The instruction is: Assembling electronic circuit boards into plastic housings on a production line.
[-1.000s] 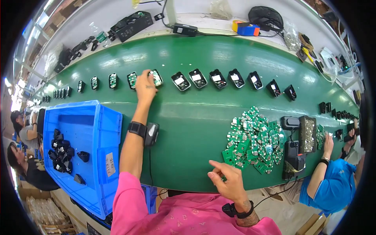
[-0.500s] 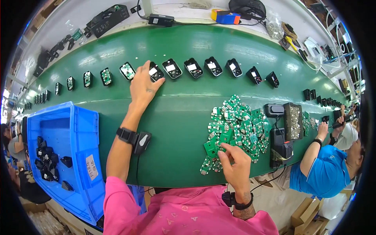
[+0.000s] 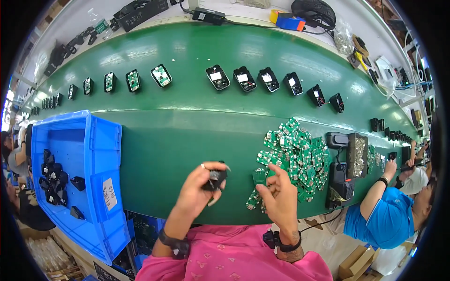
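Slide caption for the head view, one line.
Left hand holding a black casing, right hand at the edge of a pile of green circuit boards.

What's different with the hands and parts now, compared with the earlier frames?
The left hand has taken a black housing from the row, leaving a gap, and drawn it back toward the person. The right hand has moved forward to the pile of green circuit boards; whether it grips one is unclear. The blue bin and remaining housings stayed put.
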A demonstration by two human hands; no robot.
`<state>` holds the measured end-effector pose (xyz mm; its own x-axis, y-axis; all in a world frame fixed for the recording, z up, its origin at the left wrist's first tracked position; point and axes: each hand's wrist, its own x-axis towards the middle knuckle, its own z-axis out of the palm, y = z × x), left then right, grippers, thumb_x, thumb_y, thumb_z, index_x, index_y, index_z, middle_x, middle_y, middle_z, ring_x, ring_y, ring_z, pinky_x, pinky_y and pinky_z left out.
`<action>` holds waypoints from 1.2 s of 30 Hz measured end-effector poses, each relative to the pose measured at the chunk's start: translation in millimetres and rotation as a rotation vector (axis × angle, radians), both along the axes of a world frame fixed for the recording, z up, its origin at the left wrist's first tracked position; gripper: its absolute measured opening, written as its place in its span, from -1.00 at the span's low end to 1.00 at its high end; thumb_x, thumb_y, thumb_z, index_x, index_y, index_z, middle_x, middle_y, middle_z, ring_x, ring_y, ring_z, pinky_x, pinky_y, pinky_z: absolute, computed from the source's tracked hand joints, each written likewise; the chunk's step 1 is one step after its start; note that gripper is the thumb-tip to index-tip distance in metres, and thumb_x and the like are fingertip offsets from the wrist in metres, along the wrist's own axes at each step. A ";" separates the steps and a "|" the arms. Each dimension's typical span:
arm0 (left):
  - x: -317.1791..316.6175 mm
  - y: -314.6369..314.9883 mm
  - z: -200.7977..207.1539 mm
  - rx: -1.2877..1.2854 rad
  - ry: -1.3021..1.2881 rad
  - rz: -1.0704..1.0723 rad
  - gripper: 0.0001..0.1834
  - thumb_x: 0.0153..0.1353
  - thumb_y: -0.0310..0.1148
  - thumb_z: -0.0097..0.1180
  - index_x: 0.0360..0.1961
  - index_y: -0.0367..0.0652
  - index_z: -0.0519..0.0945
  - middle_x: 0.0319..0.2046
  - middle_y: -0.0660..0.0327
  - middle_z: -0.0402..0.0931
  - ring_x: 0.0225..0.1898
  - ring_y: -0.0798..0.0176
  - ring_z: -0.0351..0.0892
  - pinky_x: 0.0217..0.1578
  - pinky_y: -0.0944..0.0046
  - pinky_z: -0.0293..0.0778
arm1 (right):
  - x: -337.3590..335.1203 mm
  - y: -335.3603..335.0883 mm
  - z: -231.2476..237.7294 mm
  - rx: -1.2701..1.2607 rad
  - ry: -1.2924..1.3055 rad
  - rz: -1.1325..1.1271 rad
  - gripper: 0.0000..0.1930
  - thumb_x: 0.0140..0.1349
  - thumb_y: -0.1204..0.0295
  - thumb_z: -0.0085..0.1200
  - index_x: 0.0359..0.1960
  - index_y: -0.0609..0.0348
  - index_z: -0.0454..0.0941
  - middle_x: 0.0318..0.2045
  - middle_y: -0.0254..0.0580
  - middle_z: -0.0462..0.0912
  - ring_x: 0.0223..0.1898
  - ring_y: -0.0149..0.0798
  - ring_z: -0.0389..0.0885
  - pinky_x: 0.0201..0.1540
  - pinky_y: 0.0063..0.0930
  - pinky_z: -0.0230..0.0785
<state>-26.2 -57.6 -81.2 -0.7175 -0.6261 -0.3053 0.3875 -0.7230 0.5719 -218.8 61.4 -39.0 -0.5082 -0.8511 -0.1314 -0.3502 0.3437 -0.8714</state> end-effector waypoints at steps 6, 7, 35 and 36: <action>-14.7 26.1 22.8 -0.825 -0.521 -0.140 -0.65 0.40 -0.19 -0.02 -0.18 -0.22 0.70 -0.07 0.13 0.44 -0.35 0.34 0.47 -0.33 0.36 0.42 | 10.0 -6.9 17.9 -0.126 -0.348 -0.104 -0.60 0.29 0.64 0.08 0.17 0.34 0.42 -0.43 -0.33 0.54 -0.54 -0.50 0.60 -0.57 -0.72 0.33; -16.8 27.4 26.6 -0.942 -0.588 -0.171 -0.66 0.40 -0.19 -0.01 -0.18 -0.20 0.72 -0.06 0.13 0.43 -0.32 0.32 0.48 -0.25 0.32 0.43 | 10.6 -6.5 18.0 -0.143 -0.404 -0.145 -0.68 0.30 0.62 0.08 0.09 0.35 0.44 -0.43 -0.31 0.56 -0.56 -0.50 0.59 -0.57 -0.71 0.33; -18.7 27.6 25.9 -0.388 -0.362 -0.176 -0.04 -0.06 -0.38 0.52 0.34 -0.30 0.24 0.00 0.19 0.47 0.14 0.34 0.39 0.18 0.27 0.32 | 13.6 3.0 3.8 -0.313 0.058 0.256 -0.63 -0.04 0.79 0.18 -0.21 0.11 0.75 -0.41 -0.32 0.49 -0.46 -0.45 0.48 -0.44 -0.60 0.32; -18.6 25.6 20.3 -0.432 -0.282 -0.190 -0.06 -0.01 -0.35 0.50 0.35 -0.26 0.22 -0.01 0.17 0.48 0.05 0.35 0.46 0.07 0.31 0.40 | 13.2 3.0 3.1 -0.304 0.049 0.269 -0.62 -0.03 0.80 0.18 -0.20 0.11 0.76 -0.39 -0.32 0.47 -0.45 -0.45 0.47 -0.44 -0.61 0.31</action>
<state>-44.8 -32.0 -60.9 -0.7579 -0.6042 -0.2461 0.0615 -0.4417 0.8950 -205.5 64.4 -35.9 -0.2615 -0.9510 0.1651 -0.4362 -0.0361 -0.8991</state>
